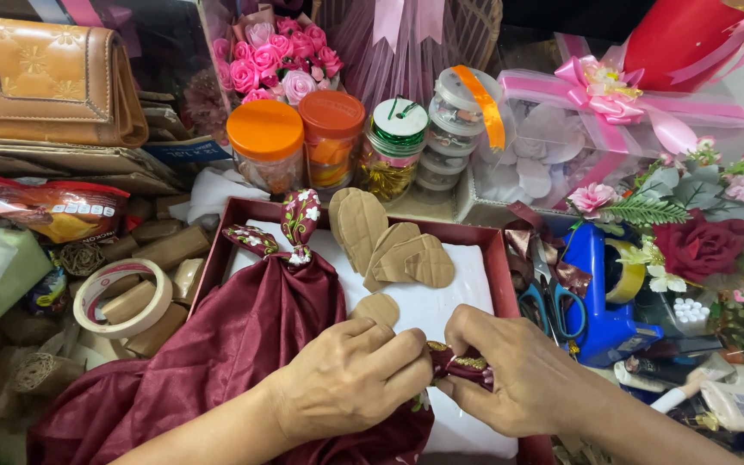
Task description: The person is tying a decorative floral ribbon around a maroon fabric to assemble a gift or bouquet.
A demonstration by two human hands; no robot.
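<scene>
Both hands in pinching grip on maroon ribbon piece, perhaps gold-edged.

maroon ribbon piece mostly hidden between both hands, maroon cloth cut off at bottom edge

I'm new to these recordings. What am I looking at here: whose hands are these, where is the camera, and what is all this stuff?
One picture, from a camera on a person's head, looking down at their own bare hands. The left hand and right hand together pinch a small maroon fabric piece with gold trim. Beneath is a red box lined with white, holding draped maroon cloth and cardboard cutouts. Around it: jars, a tape roll, scissors, artificial flowers.
</scene>
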